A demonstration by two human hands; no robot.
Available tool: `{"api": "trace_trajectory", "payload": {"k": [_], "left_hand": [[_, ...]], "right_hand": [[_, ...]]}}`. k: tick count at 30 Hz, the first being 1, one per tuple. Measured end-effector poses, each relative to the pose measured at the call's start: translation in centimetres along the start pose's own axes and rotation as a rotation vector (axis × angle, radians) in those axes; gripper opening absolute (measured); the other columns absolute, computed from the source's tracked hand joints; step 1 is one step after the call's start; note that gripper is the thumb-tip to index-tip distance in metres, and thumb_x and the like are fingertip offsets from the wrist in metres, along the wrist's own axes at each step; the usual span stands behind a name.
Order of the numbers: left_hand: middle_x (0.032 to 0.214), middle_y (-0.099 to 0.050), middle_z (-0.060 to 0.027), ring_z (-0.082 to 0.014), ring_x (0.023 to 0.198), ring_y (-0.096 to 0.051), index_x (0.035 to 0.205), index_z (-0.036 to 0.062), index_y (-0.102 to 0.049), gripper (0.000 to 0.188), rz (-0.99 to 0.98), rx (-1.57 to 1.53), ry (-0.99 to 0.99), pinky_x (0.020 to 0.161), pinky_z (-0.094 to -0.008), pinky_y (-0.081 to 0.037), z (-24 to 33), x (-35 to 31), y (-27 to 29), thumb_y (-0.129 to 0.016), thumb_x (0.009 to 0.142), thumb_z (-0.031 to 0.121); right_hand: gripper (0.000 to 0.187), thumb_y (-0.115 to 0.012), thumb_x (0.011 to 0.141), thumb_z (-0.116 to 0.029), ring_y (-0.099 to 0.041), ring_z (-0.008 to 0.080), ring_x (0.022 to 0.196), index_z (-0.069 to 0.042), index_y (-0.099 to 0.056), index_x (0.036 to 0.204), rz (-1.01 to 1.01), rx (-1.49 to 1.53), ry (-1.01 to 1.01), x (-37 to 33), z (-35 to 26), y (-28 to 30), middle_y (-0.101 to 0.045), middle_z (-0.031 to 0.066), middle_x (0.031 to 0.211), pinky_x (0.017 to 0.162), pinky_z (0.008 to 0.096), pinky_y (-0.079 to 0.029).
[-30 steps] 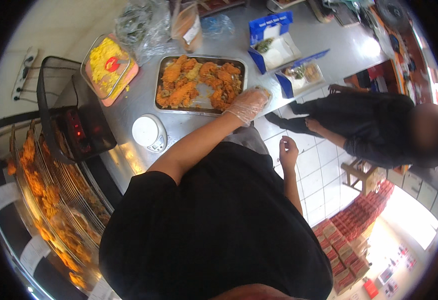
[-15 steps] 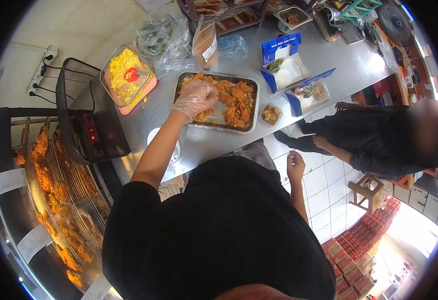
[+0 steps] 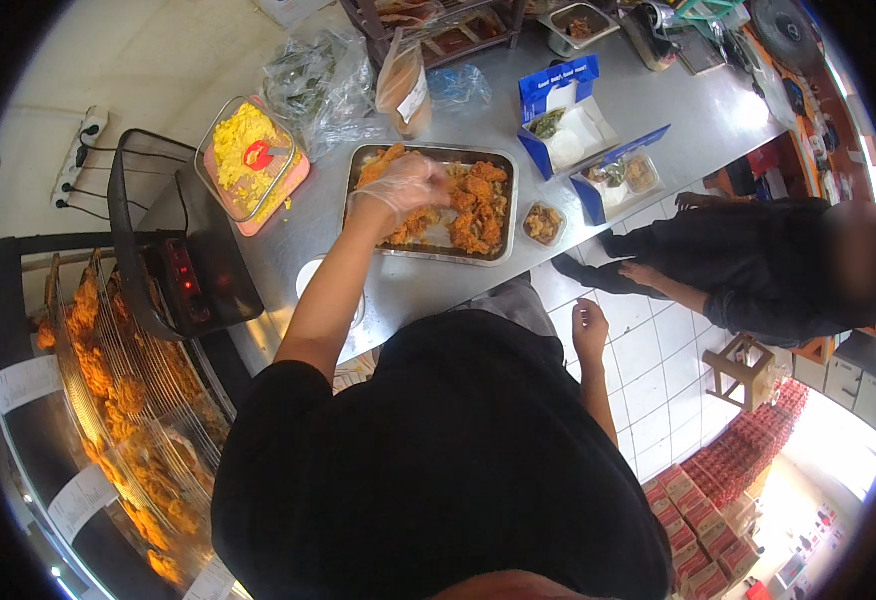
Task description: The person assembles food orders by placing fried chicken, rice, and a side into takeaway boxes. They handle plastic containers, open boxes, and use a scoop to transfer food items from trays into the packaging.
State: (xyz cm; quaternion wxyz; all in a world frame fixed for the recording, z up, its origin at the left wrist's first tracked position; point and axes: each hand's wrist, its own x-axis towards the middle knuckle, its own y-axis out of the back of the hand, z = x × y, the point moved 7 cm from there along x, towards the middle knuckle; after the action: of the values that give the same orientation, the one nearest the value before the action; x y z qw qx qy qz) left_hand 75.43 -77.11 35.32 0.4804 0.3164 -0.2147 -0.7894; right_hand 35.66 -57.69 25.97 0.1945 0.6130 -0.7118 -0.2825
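Observation:
My left hand [image 3: 408, 187], in a clear plastic glove, is over a metal tray [image 3: 505, 235] of fried chicken. Its fingers are drawn together and partly blurred beside the breaded pieces [image 3: 478, 205], and what they pinch, if anything, cannot be made out. At my right side, over the floor, my right hand [image 3: 590, 328] hangs bare, its fingers loosely curled with nothing seen in them. Just right of the tray stands a small clear cup of brown food [image 3: 543, 223]. Two blue-and-white meal boxes [image 3: 568, 130] lie open farther right, holding rice and greens.
Left of the tray, a container of chopped yellow food [image 3: 248, 150] holds a red-and-metal utensil. Plastic bags [image 3: 318, 85] lie behind it. A black appliance [image 3: 193, 275] and a rack of fried chicken [image 3: 123, 400] are at left. Another person [image 3: 748, 255] stands at right near a wooden stool [image 3: 738, 372].
My left hand has shifted slightly right over the chicken, its fingers now more blurred. My right hand stays hanging. The other person's near hand has moved slightly left and up.

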Motion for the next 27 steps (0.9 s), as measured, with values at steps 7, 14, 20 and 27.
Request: {"api": "trace_trajectory", "payload": {"k": [7,14,20,27], "left_hand": [[0.113,-0.06,-0.0226,-0.0381,0.105,-0.058,0.114,0.0002,-0.062,0.04,0.264,0.198,-0.102,0.091,-0.0452,-0.045,0.7,0.5,-0.1,-0.066,0.083,0.025],[0.117,-0.059,-0.0193,-0.0366,0.107,-0.059,0.129,0.0094,-0.054,0.046,0.087,0.533,-0.058,0.092,-0.0466,-0.047,3.0,2.3,-2.3,-0.062,0.084,0.018],[0.119,-0.061,-0.018,-0.0347,0.109,-0.06,0.122,0.0132,-0.061,0.039,-0.08,0.575,-0.035,0.094,-0.0453,-0.047,4.6,3.5,-1.8,-0.064,0.084,0.024],[0.119,-0.062,-0.0191,-0.0344,0.113,-0.059,0.117,0.0073,-0.063,0.041,-0.208,0.493,0.087,0.095,-0.0431,-0.048,2.2,6.3,-3.6,-0.071,0.08,0.023]], "right_hand": [[0.02,-0.062,0.088,-0.014,-0.067,0.0223,0.075,-0.001,-0.066,0.102,-0.052,0.0,-0.087,-1.1,1.8,-1.2,-0.069,0.013,0.094,0.064,0.0323,-0.052],[0.02,-0.062,0.088,-0.014,-0.067,0.0229,0.075,-0.001,-0.066,0.104,-0.035,0.0,-0.073,0.0,1.3,-1.8,-0.069,0.0135,0.092,0.065,0.0333,-0.052],[0.021,-0.064,0.087,-0.014,-0.068,0.0229,0.074,-0.002,-0.066,0.104,-0.079,0.017,-0.076,-0.1,2.3,-3.0,-0.069,0.0139,0.092,0.065,0.034,-0.053],[0.021,-0.065,0.086,-0.012,-0.069,0.0239,0.078,-0.002,-0.066,0.104,-0.138,-0.012,-0.071,0.3,2.2,-3.5,-0.069,0.0144,0.093,0.067,0.0339,-0.053]]}}
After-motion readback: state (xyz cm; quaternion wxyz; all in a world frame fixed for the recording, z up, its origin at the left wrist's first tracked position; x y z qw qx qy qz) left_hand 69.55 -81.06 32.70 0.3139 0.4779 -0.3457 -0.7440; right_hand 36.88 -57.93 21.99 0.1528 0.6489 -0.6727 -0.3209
